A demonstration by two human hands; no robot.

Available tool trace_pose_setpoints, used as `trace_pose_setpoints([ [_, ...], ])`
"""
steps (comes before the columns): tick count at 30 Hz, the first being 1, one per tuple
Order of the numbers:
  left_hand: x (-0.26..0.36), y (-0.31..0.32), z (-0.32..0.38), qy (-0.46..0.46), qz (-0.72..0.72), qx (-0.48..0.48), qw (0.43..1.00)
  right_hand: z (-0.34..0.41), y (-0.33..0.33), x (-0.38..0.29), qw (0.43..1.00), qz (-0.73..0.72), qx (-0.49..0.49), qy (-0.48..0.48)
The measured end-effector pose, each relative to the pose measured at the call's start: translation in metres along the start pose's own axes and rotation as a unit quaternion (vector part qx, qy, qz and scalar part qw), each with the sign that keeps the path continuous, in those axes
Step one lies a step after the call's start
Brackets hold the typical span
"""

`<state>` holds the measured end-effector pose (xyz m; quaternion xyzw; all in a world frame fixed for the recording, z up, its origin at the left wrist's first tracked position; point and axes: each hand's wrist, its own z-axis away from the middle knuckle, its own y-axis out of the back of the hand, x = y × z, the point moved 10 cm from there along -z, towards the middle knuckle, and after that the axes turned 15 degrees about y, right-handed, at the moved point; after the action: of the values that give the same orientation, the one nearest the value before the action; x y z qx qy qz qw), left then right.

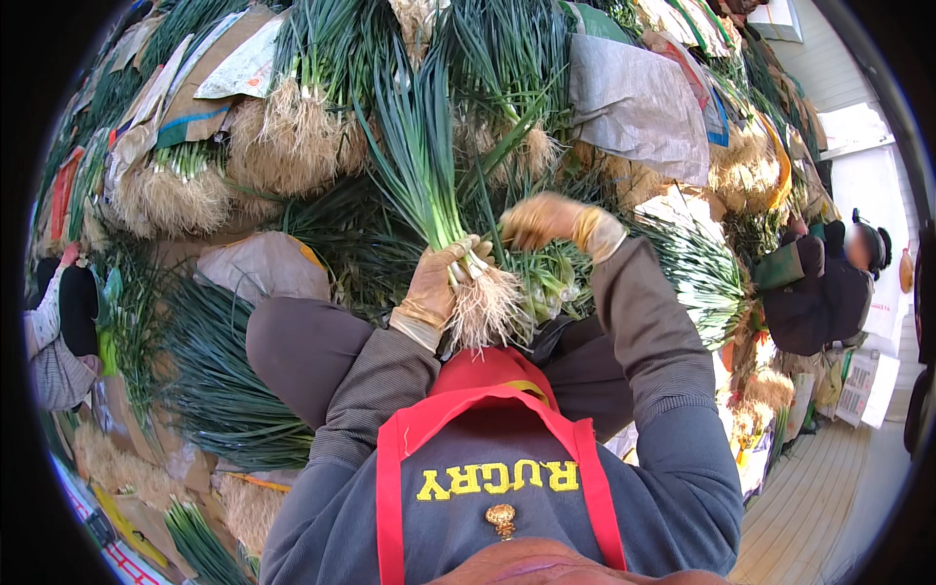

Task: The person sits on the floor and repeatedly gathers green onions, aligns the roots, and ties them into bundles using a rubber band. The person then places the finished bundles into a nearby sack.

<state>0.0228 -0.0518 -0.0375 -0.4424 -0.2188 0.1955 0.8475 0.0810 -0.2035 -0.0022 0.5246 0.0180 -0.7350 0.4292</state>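
Observation:
My left hand point(431, 285), in a yellowish glove, is closed around a bunch of green onions point(424, 161) just above the white bulbs. Their pale roots point(482, 303) hang toward my lap, and the long green leaves point away from me. To the right, my right hand point(545, 219), gloved too, is raised beside the bunch. Motion blurs its bent fingers, so whether anything is between them is unclear. Below that hand lie loose stripped leaves point(548, 281). A red apron point(490, 373) covers my lap between my bent knees.
Stacked green onions with dense roots point(292, 139) line the far side, partly under sacking point(636, 102). More lie by my left knee point(227, 373) and to my right point(691, 270). One person point(819, 285) sits at right, another point(66, 329) at left. Loose leaves point(344, 234) cover the ground ahead.

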Motion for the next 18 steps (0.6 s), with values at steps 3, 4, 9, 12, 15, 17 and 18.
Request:
trace_pose_setpoints([
  [3,0.004,-0.007,0.000,-0.026,0.065,-0.044,0.997,0.002,0.128,0.000,0.887,0.304,0.349,-0.005],
  [4,0.001,-0.009,-0.002,-0.016,0.063,-0.053,0.997,-0.004,0.140,-0.002,0.868,0.314,0.385,0.012],
  [9,-0.018,-0.003,-0.012,0.084,0.040,0.000,0.996,-0.049,0.141,0.011,0.852,0.319,0.403,-0.099],
  [12,-0.010,-0.014,-0.009,0.056,0.049,-0.045,0.996,-0.059,0.145,0.023,0.869,0.330,0.346,-0.127],
  [15,0.001,-0.029,-0.006,0.007,0.046,-0.099,0.994,-0.028,0.185,0.002,0.851,0.304,0.427,-0.021],
  [17,0.006,-0.025,-0.006,-0.014,0.034,-0.055,0.998,0.000,0.218,-0.015,0.883,0.120,0.446,0.080],
  [18,0.007,-0.018,-0.007,-0.024,0.020,-0.007,0.999,0.015,0.214,-0.018,0.851,-0.162,0.464,0.184],
])
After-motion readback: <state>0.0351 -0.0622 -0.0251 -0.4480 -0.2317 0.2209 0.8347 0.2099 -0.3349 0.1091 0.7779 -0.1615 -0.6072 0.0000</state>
